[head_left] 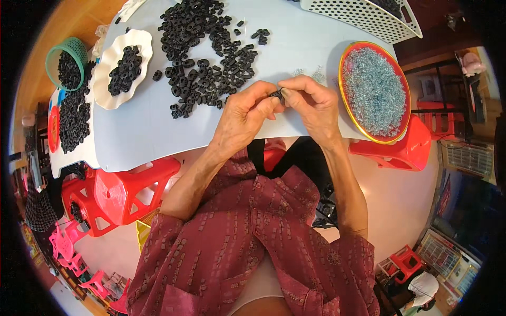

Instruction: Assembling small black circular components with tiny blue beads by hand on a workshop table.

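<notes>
Just above the near edge of the table, both my hands meet fingertip to fingertip. Between them is a small black plastic piece (277, 94), mostly covered by the fingers. My left hand (243, 114) is closed, thumb and forefinger pinching it from the left. My right hand (318, 109) pinches at it from the right, its thumb pressed against the piece. Beyond my left hand spreads a loose heap of similar black pieces (208, 79). A few tiny shiny springs (318, 74) lie on the table past my right hand.
A red, gold-rimmed bowl (343, 100) of small silvery springs sits at the right. To the left are a wavy white dish (103, 96) of black pieces and a tipped green basket (80, 48). A white perforated basket (363, 23) stands far right. Red stools (118, 195) flank the table.
</notes>
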`<state>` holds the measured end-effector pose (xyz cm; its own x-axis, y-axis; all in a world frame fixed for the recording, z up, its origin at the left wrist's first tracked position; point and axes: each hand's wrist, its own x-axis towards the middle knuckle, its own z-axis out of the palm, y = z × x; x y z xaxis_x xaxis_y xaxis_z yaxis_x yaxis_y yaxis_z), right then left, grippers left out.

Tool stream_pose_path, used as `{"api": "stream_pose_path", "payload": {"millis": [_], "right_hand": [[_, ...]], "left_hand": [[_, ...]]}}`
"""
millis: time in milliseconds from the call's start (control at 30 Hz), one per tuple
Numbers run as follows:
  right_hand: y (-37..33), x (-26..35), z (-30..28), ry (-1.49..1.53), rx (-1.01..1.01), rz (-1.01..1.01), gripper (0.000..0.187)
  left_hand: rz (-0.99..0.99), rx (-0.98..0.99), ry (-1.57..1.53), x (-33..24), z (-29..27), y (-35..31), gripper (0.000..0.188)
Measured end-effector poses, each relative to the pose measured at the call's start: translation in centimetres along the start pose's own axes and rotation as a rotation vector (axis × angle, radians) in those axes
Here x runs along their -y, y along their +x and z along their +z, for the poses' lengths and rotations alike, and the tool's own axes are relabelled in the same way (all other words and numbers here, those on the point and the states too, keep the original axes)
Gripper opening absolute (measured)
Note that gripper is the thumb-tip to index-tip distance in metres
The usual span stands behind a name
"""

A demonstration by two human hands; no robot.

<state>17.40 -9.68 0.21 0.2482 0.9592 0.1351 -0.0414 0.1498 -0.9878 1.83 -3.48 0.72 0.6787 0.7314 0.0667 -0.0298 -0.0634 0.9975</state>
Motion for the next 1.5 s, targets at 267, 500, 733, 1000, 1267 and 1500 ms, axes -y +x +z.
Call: {"api": "stream_pose_path", "payload": {"millis": [267,500,733,1000,1267,1500], "right_hand": [[-0.1,0.4,0.0,0.019,0.046,0.007,0.014],[-0.1,0.1,0.1,0.039,0.044,-0.022,0.013],[-0.2,-0.4,0.2,-0.218,-0.124,-0.154,0.010],[-0.1,0.1,0.2,-0.199,-0.103,-0.187,0.014],[-0.2,0.6,0.4,-0.323,-0.025,-0.219,0.029],[-0.3,0.6,1.5,-0.526,-0.077,-0.215,0.038]], "left_hand": [[-0.022,0.015,-0.080,0.4,-0.5,0.3,0.016],[-0.056,0.060,-0.089,0.4,-0.9,0.6,0.014],[0.085,-0.138,0.358,-0.8,1.4,0.7,0.013],[-0.041,-0.054,0.031,-0.5,1.0,1.4,0.016],[-0.198,0.018,-0.520,1.0,-0.2,1.5,0.020],[-0.280,0.021,-0.394,0.6,-0.5,1.9,0.021]]}}
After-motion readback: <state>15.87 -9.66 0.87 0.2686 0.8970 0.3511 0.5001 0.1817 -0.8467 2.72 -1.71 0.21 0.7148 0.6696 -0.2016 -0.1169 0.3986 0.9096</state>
